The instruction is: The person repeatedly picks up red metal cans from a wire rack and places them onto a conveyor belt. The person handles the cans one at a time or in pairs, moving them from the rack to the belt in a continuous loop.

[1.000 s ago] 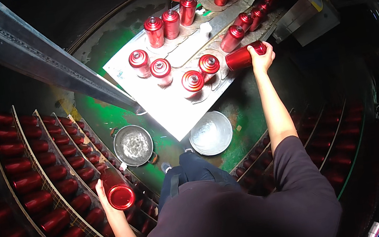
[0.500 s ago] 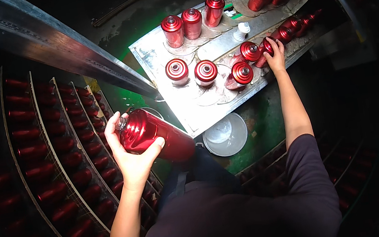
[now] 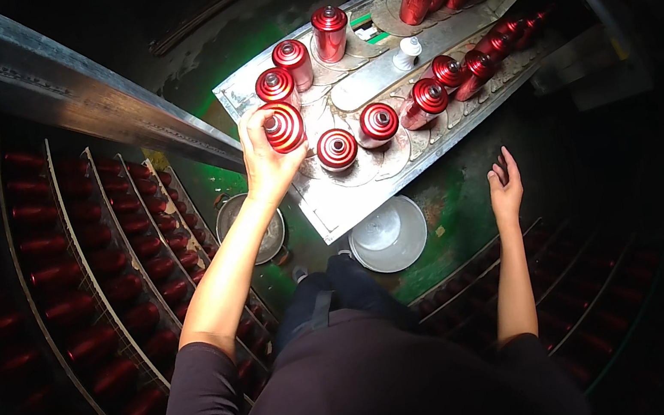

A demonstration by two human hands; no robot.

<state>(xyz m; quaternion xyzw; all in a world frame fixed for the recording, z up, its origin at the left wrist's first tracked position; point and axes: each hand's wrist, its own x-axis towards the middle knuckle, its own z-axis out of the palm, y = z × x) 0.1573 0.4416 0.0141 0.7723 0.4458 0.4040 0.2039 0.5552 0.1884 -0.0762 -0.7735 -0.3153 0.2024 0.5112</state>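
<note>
My left hand point(image 3: 267, 155) grips a glossy red bottle point(image 3: 285, 130) with stepped, ringed shoulders and a small clear neck, at the left end of a metal conveyor table point(image 3: 322, 218). The fingers wrap around its left side; its lower part is mostly hidden. Close by stand another red bottle point(image 3: 274, 84) behind it and a red bottle point(image 3: 338, 150) to its right. Off the table's front edge, at the right, my right hand point(image 3: 506, 187) hangs in the air with fingers stretched out, holding nothing. Several more red bottles point(image 3: 379, 123) stand along both sides of the conveyor.
A white knobbed piece point(image 3: 408, 51) sits on the conveyor's middle strip. Below the front edge is a pale round basin point(image 3: 391, 237), with a metal pot point(image 3: 253, 229) left of it. A rack point(image 3: 88, 255) of red bottles fills the left. A steel beam point(image 3: 94, 76) slants across the upper left.
My left hand has moved from beside my body up to the conveyor's left end, still around a red bottle. My right hand has left the bottle it touched and drawn back toward me.
</note>
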